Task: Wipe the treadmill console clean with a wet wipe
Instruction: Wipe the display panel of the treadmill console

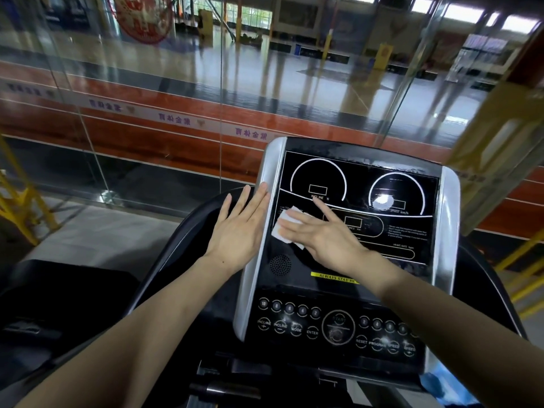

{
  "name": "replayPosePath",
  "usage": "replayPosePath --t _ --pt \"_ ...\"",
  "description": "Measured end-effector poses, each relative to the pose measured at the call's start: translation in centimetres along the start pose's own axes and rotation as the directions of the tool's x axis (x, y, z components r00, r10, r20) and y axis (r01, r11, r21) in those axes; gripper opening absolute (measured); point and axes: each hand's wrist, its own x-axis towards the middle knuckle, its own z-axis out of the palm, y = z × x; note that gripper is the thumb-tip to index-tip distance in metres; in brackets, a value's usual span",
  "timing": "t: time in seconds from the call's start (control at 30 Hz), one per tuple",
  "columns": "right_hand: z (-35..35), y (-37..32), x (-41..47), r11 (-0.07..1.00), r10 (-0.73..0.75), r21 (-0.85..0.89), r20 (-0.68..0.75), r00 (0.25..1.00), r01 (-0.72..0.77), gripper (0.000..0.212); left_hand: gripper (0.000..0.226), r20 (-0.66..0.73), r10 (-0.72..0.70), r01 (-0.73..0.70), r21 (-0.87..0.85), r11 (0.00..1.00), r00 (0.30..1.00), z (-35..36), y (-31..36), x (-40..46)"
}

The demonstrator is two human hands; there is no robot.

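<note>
The treadmill console (394, 160) is a black panel with white dial outlines, framed by silver side rails. A folded white wet wipe (284, 229) lies flat on the panel's left part, under the fingers of my right hand (326, 235), which presses it against the screen with fingers spread. My left hand (238, 231) rests flat and open against the left silver rail (256, 260), holding nothing. Below the screen sits a row of round buttons (338, 326) around a START dial. The upper screen looks wet and streaked.
A glass wall (176, 113) stands right behind the console, with a sports hall floor beyond. Black curved handrails (182, 240) flank the console. Yellow metal frames (20, 207) stand at far left and right. Something blue (435, 384) lies at the lower right.
</note>
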Motion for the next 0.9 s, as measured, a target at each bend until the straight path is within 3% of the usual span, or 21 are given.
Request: replayPosePath --t 0.17,0.43,0.63,0.9 --pt "-0.9 1.7 -2.2 0.987 -0.112 -0.116 0.032 0.993 0.115 0.057 0.070 -0.010 0.004 -0.004 0.029 1.000 1.000 0.4 -0.3 0.0" --pt "0.6 -1.4 0.5 0.991 -0.063 -0.122 -0.020 0.998 0.060 0.051 0.077 -0.002 -0.004 0.004 0.038 0.999 1.000 0.3 0.2 0.0" --pt "-0.6 1.6 -5.3 0.989 -0.019 -0.149 -0.022 1.000 0.015 0.057 0.081 -0.018 0.002 -0.001 0.053 0.999 1.000 0.8 -0.2 0.1" --pt "1.4 -2.2 -1.3 0.990 0.045 -0.127 -0.099 0.994 -0.057 0.056 0.067 -0.048 -0.038 0.042 0.086 0.995 0.998 0.5 1.1 -0.1"
